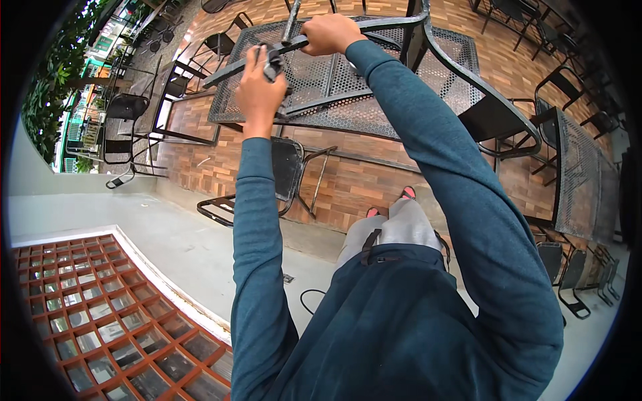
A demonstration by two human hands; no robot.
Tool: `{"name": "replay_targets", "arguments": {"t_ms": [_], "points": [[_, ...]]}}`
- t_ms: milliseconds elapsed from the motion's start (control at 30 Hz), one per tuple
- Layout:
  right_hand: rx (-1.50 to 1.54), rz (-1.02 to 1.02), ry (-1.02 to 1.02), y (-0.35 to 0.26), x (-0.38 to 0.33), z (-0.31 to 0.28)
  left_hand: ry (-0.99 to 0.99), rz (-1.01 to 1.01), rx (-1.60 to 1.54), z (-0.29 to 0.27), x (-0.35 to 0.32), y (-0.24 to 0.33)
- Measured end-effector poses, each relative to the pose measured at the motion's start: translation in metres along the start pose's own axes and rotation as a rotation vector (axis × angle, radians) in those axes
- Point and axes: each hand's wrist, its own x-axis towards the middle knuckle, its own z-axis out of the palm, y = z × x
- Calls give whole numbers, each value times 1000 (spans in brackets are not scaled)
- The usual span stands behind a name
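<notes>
A black metal chair frame (231, 71) lies tilted over a dark perforated metal table (314, 70) in front of me. My right hand (331, 35) is closed around one of its bars. Just left of it, my left hand (261, 93) pinches a crumpled dark cloth (273, 65) against the same bar. The fingertips behind the bar are partly hidden. From the right hand's side, a curved tube of the frame sweeps down to the right.
Below the table stands a black chair (286, 170). Another perforated table (582, 177) is at the right, with several chairs around it. More chairs, such as one (127, 107), stand at the left. A red-brown lattice (127, 301) with glass panes fills the lower left.
</notes>
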Motion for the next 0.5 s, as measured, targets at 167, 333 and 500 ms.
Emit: {"name": "replay_targets", "arguments": {"t_ms": [167,333,500], "points": [[-4,18,-24,0,-3,-4,-36,-16,-45,-4,3,-5],[35,-15,51,6,-3,1,24,-35,7,-4,4,-20],[36,-21,19,3,0,0,18,-22,44,-2,1,3]]}}
